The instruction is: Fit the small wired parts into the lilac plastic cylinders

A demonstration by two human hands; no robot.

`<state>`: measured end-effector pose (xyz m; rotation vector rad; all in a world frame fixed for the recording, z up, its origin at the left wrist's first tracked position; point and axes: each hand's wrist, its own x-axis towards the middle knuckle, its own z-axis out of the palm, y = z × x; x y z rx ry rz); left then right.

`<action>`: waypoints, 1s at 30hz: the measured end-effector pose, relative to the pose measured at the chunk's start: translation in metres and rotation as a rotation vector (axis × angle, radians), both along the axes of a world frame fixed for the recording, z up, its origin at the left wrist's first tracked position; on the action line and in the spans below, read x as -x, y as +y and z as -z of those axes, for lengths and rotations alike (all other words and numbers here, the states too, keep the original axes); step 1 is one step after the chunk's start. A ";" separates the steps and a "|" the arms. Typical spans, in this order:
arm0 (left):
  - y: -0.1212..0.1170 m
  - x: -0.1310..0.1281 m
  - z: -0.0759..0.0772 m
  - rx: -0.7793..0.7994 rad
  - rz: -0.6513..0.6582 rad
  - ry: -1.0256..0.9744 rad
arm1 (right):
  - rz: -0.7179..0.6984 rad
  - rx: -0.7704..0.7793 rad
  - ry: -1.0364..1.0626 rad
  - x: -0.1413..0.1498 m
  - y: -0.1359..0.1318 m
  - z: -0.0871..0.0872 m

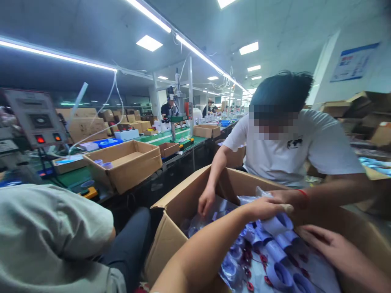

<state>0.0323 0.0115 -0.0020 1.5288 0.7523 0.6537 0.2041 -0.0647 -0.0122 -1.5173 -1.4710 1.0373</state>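
Head camera: a person's left hand (269, 208) reaches into a large cardboard box (171, 240), fingers curled and pressed together over a pale blue rolled packet (276, 225) at the top of a heap of clear-bagged packets (259, 260). The right hand (328, 244) lies flat, fingers spread, on the heap just beside that grip. Just beyond the grip, a co-worker in a white T-shirt (320, 150) bends over the box, one hand (207, 200) dipped in, the other hand (285, 196) touching the bags.
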 end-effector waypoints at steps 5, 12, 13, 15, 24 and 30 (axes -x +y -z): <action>-0.028 0.008 -0.018 -0.501 0.138 0.500 | 0.293 -0.157 0.374 0.003 -0.015 -0.027; -0.030 0.007 -0.012 -0.586 0.258 0.479 | 0.209 -0.284 0.716 0.011 -0.017 -0.031; -0.030 0.007 -0.013 -0.605 0.261 0.457 | 0.194 -0.286 0.748 0.011 -0.017 -0.031; -0.032 0.007 -0.015 -0.638 0.271 0.413 | 0.168 -0.288 0.799 0.011 -0.018 -0.031; -0.038 0.005 -0.022 -0.687 0.297 0.429 | 0.094 -0.301 0.849 0.017 -0.025 -0.039; -0.044 0.002 -0.028 -0.716 0.293 0.453 | 0.148 -0.406 0.792 0.013 -0.024 -0.038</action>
